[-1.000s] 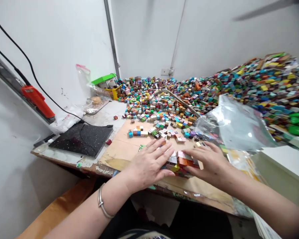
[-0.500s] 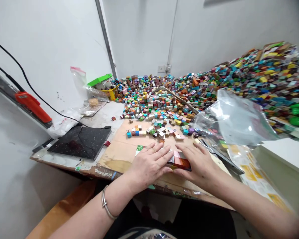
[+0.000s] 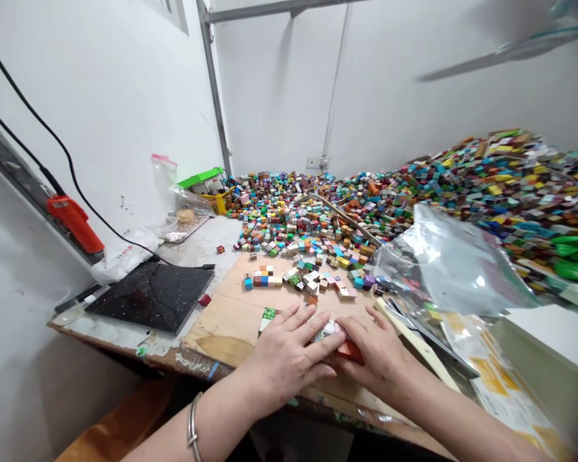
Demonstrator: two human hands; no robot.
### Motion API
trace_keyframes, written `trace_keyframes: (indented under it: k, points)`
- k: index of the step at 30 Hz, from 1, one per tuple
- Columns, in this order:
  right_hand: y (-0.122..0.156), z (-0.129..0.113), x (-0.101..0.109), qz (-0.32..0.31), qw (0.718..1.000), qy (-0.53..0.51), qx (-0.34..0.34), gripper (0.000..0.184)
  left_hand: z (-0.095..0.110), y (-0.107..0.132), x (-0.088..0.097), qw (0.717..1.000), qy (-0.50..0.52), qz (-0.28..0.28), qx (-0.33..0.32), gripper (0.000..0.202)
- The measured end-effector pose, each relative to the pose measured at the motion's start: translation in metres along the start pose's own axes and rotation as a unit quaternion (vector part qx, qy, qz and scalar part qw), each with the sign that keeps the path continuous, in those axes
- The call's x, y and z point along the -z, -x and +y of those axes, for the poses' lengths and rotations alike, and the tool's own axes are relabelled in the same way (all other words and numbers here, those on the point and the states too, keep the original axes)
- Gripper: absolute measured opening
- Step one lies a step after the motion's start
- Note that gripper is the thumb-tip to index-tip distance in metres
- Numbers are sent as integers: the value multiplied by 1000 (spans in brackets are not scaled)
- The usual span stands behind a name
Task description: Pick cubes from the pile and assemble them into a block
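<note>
A flat group of small coloured blocks (image 3: 350,350) lies on the wooden board near the table's front edge, mostly hidden under my hands. At its left end a green and white block (image 3: 268,314) shows. My left hand (image 3: 293,353) rests flat over the middle of the group, fingers stretched out and slightly apart. My right hand (image 3: 378,350) curves round the right end, fingers on the far side and thumb on the near side, with red-orange faces between them. Just beyond lie a short row of blocks (image 3: 264,280) and a loose cluster (image 3: 313,279).
A large heap of coloured blocks (image 3: 462,179) spreads along the back wall. To the right are a clear plastic bag (image 3: 462,263), a cream-handled tool (image 3: 419,340) and a white box (image 3: 549,340). At left lie a black speckled tile (image 3: 149,298) and a hanging orange electric screwdriver (image 3: 74,223).
The view has tilted up, so everything sits lower in the frame. My right hand has drawn closer to my left, its fingers now covering more of the blocks' right end.
</note>
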State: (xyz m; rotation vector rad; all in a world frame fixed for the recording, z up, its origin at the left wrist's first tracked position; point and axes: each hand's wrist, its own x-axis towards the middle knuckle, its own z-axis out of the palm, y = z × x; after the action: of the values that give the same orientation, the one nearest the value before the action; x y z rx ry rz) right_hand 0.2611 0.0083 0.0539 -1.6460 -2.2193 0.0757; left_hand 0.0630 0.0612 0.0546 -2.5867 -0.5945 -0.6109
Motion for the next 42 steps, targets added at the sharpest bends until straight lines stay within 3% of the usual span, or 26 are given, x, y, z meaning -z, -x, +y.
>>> trace_keyframes:
  k: [3,7,11,14,18,22,26,30,33,38,42]
  points:
    - [-2,1,20,23,999,-42,0,44,1,1,-1,1000,-1,1,10,59]
    - [-26,29,36,-9,985,-116,-131,54,1,1,-2,1000,5,-2,5,60]
    - [-70,74,8,-90,984,17,-151,61,1,1,-2,1000,5,0,15,54]
    - [-104,87,-21,-104,982,41,-150,72,2,2,-2,1000,2,6,20,53]
    - [-130,75,-44,-107,986,48,-118,80,2,3,-3,1000,0,5,30,52]
    - [-130,71,-50,-103,989,69,-86,70,1,4,-2,1000,10,-12,24,53]
    - [-115,88,-42,-117,988,84,-64,41,0,3,0,1000,10,-9,23,52]
    - [-109,97,-26,-119,984,108,-77,32,-1,3,1,1000,17,-9,21,52]
    - [-123,85,-23,-109,987,108,-56,42,-1,3,1,1000,21,-7,21,51]
    - [-162,49,-40,-141,984,95,46,66,-1,1,2,999,22,9,28,49]
    - [-179,35,-53,-180,974,116,77,47,-1,0,3,999,31,14,35,48]
